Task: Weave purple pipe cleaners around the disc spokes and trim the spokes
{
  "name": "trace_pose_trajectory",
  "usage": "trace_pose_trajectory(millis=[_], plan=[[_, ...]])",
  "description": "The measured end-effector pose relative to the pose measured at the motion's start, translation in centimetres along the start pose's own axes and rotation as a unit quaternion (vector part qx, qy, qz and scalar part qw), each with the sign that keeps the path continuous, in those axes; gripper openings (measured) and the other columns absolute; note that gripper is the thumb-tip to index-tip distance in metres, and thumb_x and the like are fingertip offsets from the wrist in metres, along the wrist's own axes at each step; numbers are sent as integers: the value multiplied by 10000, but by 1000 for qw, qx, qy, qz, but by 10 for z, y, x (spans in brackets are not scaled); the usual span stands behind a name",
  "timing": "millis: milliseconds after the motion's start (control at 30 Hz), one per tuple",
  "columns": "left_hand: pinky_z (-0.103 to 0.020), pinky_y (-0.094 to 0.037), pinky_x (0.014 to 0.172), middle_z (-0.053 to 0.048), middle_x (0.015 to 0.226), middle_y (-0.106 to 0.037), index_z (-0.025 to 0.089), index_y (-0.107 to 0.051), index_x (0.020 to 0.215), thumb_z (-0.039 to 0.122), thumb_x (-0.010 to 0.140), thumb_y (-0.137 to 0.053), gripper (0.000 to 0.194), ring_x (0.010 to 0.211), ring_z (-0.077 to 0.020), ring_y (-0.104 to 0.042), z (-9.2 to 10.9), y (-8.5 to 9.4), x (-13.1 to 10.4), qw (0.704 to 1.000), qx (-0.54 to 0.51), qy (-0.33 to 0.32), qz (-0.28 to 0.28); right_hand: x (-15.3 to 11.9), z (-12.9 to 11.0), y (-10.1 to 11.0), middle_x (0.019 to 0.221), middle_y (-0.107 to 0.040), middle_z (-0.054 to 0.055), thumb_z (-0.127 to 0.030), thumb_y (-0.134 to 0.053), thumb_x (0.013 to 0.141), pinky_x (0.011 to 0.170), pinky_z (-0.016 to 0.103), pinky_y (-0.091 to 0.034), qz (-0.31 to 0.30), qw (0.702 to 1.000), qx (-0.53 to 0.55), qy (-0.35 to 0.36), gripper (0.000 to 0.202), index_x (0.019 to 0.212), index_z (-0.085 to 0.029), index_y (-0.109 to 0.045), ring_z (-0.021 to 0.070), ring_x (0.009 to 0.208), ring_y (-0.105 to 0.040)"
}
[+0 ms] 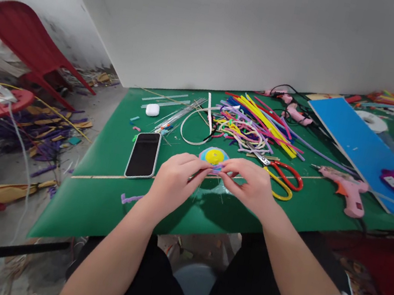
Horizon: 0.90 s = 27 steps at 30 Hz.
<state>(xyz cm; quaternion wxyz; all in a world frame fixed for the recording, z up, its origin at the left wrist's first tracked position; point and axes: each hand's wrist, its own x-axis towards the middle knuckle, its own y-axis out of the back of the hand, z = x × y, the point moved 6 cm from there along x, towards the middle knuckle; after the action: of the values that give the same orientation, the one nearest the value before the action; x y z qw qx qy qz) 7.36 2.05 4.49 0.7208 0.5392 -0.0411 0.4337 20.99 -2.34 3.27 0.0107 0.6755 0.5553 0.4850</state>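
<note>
Between my two hands is a small round piece coiled from pipe cleaners (215, 156), yellow in the middle with blue and purple around it. My left hand (179, 177) pinches its near left edge with thumb and forefinger. From the right, my right hand (248, 182) pinches the near right edge. The fingertips almost meet at a purple-blue part of the rim. A bent purple pipe cleaner (130, 199) lies on the table by my left wrist. Just beyond my right hand rest scissors (285, 178) with red and yellow handles.
On the green table (88, 220) lie a phone (143, 155), a white earbud case (152, 109), and a pile of colored pipe cleaners (249, 129). To the right are a pink glue gun (350, 187) and a blue board (357, 145). A white panel (240, 33) stands behind.
</note>
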Motion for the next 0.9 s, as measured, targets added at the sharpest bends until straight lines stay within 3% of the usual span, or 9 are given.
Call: trace_pose_trajectory(millis=[100,267,467,700,833,900], plan=[[-253,-440,677,-29,792,-643,181,-627,854,253,835,-494,152,748,-137,-576,-2,2,0,1000,1,28,-11,0,2,2,834,-665,40,-228,-527,794,640,261,-498,5,1000,-4,-30,59,805,-211,-582,143,755,-604],[-236,-430,692,-18,782,-636,181,-609,839,237,837,-489,133,752,-124,-570,-4,11,2,998,-2,52,19,0,6,7,793,-650,26,-250,-512,809,587,240,-487,13,996,11,-88,85,792,-211,-586,126,688,-590],[-226,-430,674,-13,765,-631,178,-613,846,240,833,-490,137,732,-117,-568,-3,9,3,999,-2,49,18,0,2,3,930,-660,26,-252,-524,823,712,272,-508,0,1000,10,-23,167,955,-258,-624,143,844,-607],[-223,-438,648,-5,758,-628,185,-617,867,248,830,-499,139,712,-112,-572,-2,1,-2,999,-16,45,-13,0,4,-3,903,-658,43,-213,-520,824,780,303,-496,2,1000,2,16,138,893,-235,-637,148,850,-602],[-300,-468,776,-45,932,-627,200,-620,943,240,820,-508,170,881,-162,-572,6,10,18,999,-2,28,43,0,3,-4,865,-636,47,-199,-499,832,730,292,-489,10,1000,17,8,118,880,-221,-605,147,816,-586],[-363,-463,843,-58,1059,-587,242,-605,1021,255,801,-532,232,992,-205,-541,18,17,-1,998,-6,21,62,0,4,-6,836,-626,45,-198,-489,835,705,289,-482,9,1000,25,1,106,860,-216,-591,148,795,-580]])
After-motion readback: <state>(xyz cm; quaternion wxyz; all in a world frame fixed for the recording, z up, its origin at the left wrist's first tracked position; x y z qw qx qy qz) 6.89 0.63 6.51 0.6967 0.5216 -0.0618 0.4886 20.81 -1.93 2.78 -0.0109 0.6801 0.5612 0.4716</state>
